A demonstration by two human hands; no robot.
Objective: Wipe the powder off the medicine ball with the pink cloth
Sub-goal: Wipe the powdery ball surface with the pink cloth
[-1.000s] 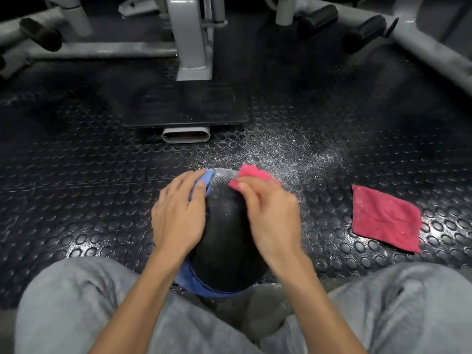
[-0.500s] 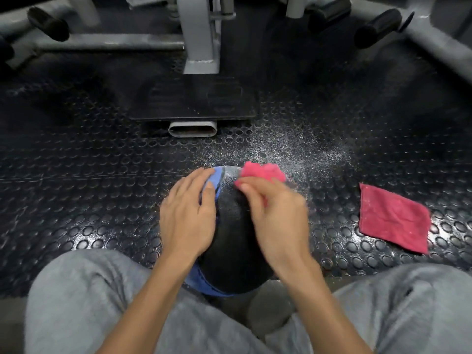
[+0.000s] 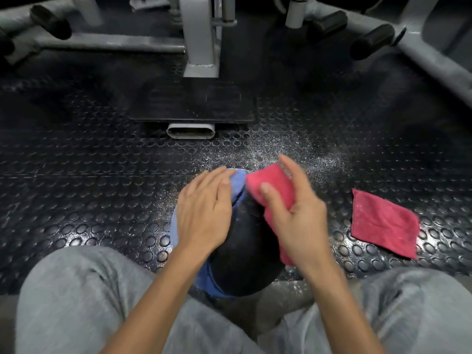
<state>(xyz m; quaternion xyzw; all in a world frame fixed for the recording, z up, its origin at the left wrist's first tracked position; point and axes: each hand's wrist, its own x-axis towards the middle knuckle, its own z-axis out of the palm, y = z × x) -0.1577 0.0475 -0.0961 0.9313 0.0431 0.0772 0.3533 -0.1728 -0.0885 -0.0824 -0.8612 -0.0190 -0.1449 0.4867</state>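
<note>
Under both hands: medicine ball (image 3: 246,261) (black, blue-banded) on floor.
Left hand (image 3: 204,213): flat on ball, fingers extended.
Right hand (image 3: 297,213): clamped on pink cloth (image 3: 274,186), against ball.
Right of it: second cloth (image 3: 383,223).

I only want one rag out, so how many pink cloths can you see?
2. One pink cloth is in the right hand, on the ball. The other cloth lies flat on the floor to the right.

Left hand (image 3: 204,213) flat, palm down; right hand (image 3: 298,215) with fingers (image 3: 267,198) loosely spread.
</note>
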